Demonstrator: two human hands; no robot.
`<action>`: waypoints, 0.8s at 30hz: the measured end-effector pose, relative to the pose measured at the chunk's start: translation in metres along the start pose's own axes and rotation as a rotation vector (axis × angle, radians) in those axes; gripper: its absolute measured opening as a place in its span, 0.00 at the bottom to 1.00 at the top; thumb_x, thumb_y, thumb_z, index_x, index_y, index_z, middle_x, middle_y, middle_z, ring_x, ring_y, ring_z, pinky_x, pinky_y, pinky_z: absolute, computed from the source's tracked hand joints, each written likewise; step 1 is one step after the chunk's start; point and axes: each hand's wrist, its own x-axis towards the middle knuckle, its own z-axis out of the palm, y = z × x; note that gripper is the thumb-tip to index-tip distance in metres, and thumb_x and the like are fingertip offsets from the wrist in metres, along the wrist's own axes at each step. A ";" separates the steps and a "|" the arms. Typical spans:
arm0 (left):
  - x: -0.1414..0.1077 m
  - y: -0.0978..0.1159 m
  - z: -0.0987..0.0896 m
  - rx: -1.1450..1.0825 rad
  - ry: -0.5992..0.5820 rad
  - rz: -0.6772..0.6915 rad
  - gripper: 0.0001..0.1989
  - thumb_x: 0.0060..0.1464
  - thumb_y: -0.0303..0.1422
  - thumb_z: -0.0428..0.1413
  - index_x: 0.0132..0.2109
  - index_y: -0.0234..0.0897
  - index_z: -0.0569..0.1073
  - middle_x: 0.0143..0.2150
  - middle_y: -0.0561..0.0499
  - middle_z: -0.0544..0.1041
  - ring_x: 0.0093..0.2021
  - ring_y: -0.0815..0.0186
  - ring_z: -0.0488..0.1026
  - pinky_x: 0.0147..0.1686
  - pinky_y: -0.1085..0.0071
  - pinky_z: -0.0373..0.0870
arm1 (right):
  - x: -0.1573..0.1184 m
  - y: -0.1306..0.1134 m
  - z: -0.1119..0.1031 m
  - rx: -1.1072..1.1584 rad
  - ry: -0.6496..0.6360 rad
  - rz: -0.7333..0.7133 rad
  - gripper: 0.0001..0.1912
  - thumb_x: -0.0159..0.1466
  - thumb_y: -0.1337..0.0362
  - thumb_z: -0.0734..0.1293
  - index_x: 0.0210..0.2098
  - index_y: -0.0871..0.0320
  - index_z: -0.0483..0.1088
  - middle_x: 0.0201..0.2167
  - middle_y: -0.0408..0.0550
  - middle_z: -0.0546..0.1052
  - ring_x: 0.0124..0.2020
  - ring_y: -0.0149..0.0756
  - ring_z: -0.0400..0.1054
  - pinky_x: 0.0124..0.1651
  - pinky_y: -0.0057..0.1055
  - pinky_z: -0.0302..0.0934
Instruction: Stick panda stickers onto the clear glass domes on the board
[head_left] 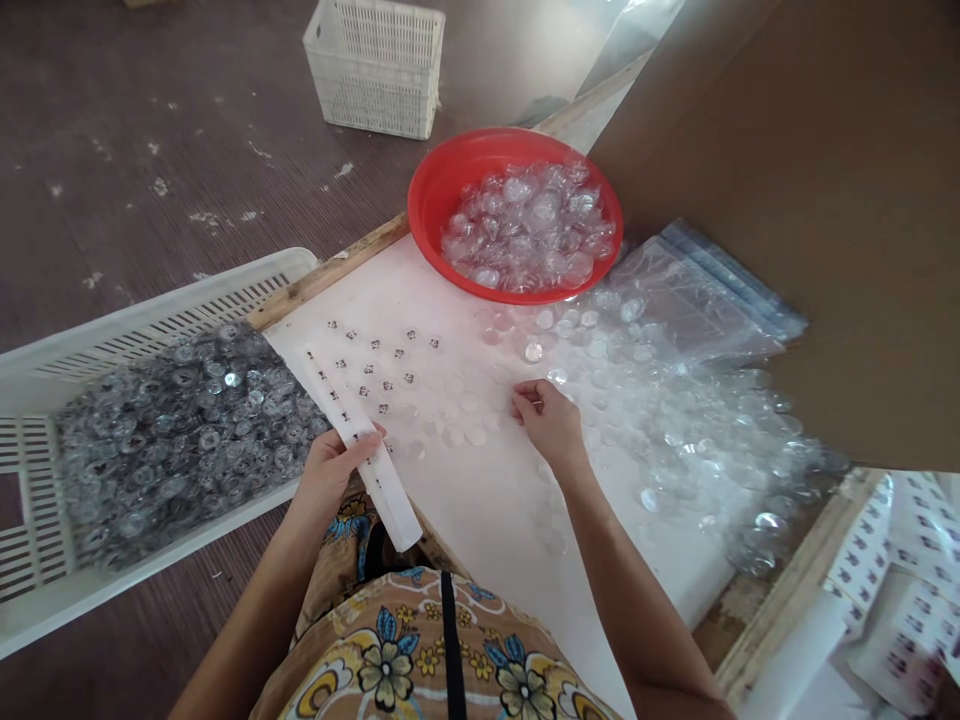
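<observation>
My left hand (346, 460) holds a white strip (390, 500) printed with a row of small dark figures, its thumb on top. Over the white table (480, 520), my right hand (549, 420) has its fingertips pinched together; anything between them is too small to make out. Clear round discs (454, 425) lie between the hands. Several discs with small dark figures (375, 345) are spread in rows beyond the strip. A large pile of clear discs (697, 430) covers the table's right side.
A red basin (424, 205) of wrapped clear discs stands at the table's far edge. At left is a white crate (285, 265) full of discs. Plastic bags (690, 290) lie at right by a brown cardboard panel (810, 200). A white basket (375, 70) stands on the floor; printed sheets (862, 545) are lower right.
</observation>
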 end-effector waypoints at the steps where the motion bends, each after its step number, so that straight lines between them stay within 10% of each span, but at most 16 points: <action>1: 0.000 0.000 0.000 0.004 0.005 -0.001 0.18 0.36 0.41 0.71 0.34 0.34 0.82 0.28 0.49 0.78 0.27 0.66 0.71 0.27 0.73 0.67 | -0.001 -0.001 0.000 -0.081 0.033 -0.057 0.09 0.61 0.62 0.62 0.38 0.56 0.70 0.34 0.47 0.76 0.30 0.36 0.71 0.39 0.38 0.67; 9: -0.003 0.005 0.004 0.023 0.021 0.004 0.18 0.35 0.40 0.71 0.33 0.34 0.81 0.27 0.49 0.78 0.26 0.67 0.70 0.26 0.73 0.66 | 0.019 -0.014 0.023 -0.455 0.106 -0.490 0.14 0.61 0.70 0.61 0.44 0.58 0.73 0.43 0.57 0.73 0.43 0.46 0.68 0.45 0.42 0.65; 19: -0.004 0.007 0.003 0.017 0.001 -0.012 0.17 0.37 0.41 0.71 0.33 0.35 0.81 0.27 0.50 0.78 0.26 0.67 0.70 0.26 0.73 0.66 | 0.030 -0.022 0.021 -0.237 -0.064 -0.283 0.14 0.62 0.67 0.62 0.47 0.56 0.70 0.34 0.47 0.77 0.34 0.38 0.72 0.42 0.36 0.66; 24: -0.003 0.007 0.003 0.000 -0.005 -0.026 0.17 0.36 0.41 0.71 0.33 0.35 0.81 0.28 0.50 0.78 0.27 0.66 0.71 0.27 0.72 0.67 | 0.022 -0.023 0.011 -0.306 0.046 -0.329 0.11 0.61 0.66 0.62 0.42 0.58 0.73 0.44 0.55 0.74 0.32 0.37 0.70 0.43 0.40 0.65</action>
